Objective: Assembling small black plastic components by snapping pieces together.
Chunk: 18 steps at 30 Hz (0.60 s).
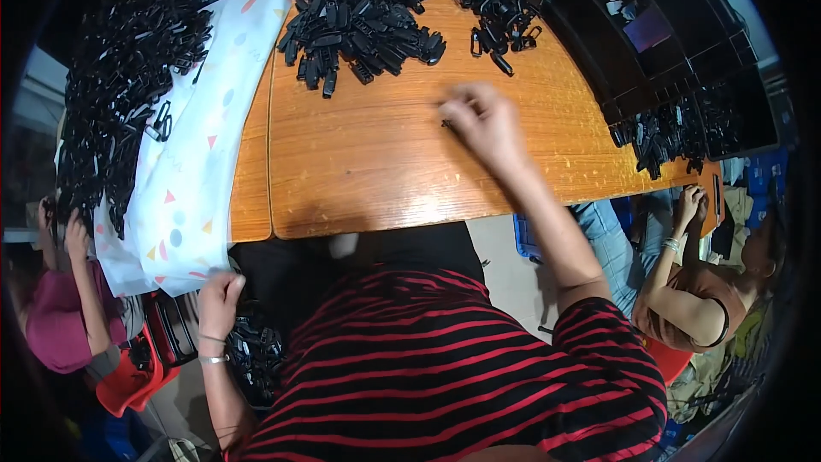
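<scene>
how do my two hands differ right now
Your right hand is over the wooden table and blurred; your left hand is by the patterned sheet and looks sharper. The left hand has wrist bands; the right hand shows none. Both are bare and partly curled.

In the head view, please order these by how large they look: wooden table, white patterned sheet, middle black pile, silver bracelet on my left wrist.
1. Wooden table: largest.
2. White patterned sheet and middle black pile: too close in size to rank.
3. Silver bracelet: smallest.
</scene>
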Each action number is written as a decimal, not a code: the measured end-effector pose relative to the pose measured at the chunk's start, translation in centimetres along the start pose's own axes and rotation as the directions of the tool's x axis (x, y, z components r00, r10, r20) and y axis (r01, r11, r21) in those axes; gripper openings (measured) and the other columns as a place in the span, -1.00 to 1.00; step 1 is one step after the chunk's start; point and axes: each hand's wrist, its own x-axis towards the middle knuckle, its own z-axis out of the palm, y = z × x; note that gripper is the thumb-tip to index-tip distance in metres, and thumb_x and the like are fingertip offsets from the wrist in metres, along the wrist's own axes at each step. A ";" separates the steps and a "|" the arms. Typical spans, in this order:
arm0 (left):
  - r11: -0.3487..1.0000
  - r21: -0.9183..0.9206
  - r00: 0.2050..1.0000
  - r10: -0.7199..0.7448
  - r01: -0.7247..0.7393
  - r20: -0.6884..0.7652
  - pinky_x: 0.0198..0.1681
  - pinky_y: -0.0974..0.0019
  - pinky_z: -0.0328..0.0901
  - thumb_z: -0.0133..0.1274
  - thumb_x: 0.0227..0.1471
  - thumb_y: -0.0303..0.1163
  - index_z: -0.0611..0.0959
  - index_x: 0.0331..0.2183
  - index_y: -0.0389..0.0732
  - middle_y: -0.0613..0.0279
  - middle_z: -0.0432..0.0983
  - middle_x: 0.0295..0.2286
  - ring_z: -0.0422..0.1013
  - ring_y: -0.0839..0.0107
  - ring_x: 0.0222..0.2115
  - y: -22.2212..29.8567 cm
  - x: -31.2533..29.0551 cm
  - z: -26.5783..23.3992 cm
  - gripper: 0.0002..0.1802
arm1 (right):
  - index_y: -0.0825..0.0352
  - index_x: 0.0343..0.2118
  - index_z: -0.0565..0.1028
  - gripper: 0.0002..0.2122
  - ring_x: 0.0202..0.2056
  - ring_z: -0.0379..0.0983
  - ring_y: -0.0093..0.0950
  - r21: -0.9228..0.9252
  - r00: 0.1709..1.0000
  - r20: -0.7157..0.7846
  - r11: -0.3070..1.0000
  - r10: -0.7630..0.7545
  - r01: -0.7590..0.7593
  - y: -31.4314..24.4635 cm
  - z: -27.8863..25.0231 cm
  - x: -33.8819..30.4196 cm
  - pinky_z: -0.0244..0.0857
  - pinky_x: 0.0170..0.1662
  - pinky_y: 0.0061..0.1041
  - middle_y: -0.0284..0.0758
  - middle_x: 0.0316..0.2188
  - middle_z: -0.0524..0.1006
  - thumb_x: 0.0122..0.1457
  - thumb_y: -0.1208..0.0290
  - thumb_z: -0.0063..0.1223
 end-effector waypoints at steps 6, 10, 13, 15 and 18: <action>0.906 -0.412 0.995 0.094 -0.096 -0.024 -0.23 0.45 0.33 0.08 0.07 -0.45 0.62 -0.29 -0.35 0.23 0.56 -0.44 0.45 0.53 -0.37 3.2 1.4 -0.6 -0.82 | 0.30 -0.20 0.53 -0.75 -0.23 0.46 -0.11 -0.683 0.970 -0.203 0.730 -0.137 -0.039 7.9 -5.4 6.3 0.36 -0.19 -0.24 -0.11 -0.27 0.49 0.04 0.36 0.18; 0.862 -0.291 0.899 0.339 -0.415 -0.278 -0.38 0.42 0.31 0.10 0.02 -0.50 0.57 -0.29 -0.34 0.12 0.48 -0.49 0.41 0.40 -0.51 12.5 9.3 -0.7 -0.83 | 0.34 -0.25 0.53 -0.77 -0.26 0.46 -0.10 -0.716 0.992 -0.102 0.697 -0.067 -0.027 7.9 -5.0 8.0 0.35 -0.20 -0.25 -0.10 -0.31 0.50 0.02 0.38 0.18; 0.806 0.009 0.749 0.553 -0.591 -0.364 -0.14 0.22 0.33 0.12 0.00 -0.42 0.54 -0.15 -0.26 0.06 0.48 -0.22 0.44 0.15 -0.25 16.9 16.0 -0.1 -0.68 | 0.34 -0.30 0.53 -0.77 -0.30 0.48 -0.11 -0.712 0.996 -0.025 0.701 -0.083 0.041 6.6 -3.8 8.5 0.38 -0.22 -0.20 -0.11 -0.30 0.51 0.01 0.33 0.21; 0.780 0.112 0.677 0.596 -0.616 -0.432 0.02 0.15 0.24 0.13 -0.02 -0.39 0.52 -0.11 -0.21 0.05 0.42 -0.14 0.33 0.13 -0.09 18.7 19.6 0.9 -0.62 | 0.37 -0.37 0.55 -0.77 -0.33 0.49 -0.20 -0.590 0.999 0.042 0.807 0.034 -0.002 4.0 -2.3 8.0 0.39 -0.23 -0.26 -0.14 -0.32 0.52 0.01 0.30 0.25; 0.742 0.225 0.547 0.632 -0.632 -0.549 0.08 0.12 0.18 0.10 0.01 -0.38 0.49 -0.06 -0.22 0.01 0.39 -0.12 0.26 0.04 -0.01 20.0 24.0 3.1 -0.59 | 0.43 -0.44 0.55 -0.72 -0.41 0.47 -0.26 -0.526 0.993 0.088 0.850 0.079 -0.021 2.8 -0.9 7.0 0.37 -0.29 -0.30 -0.14 -0.42 0.51 0.01 0.26 0.27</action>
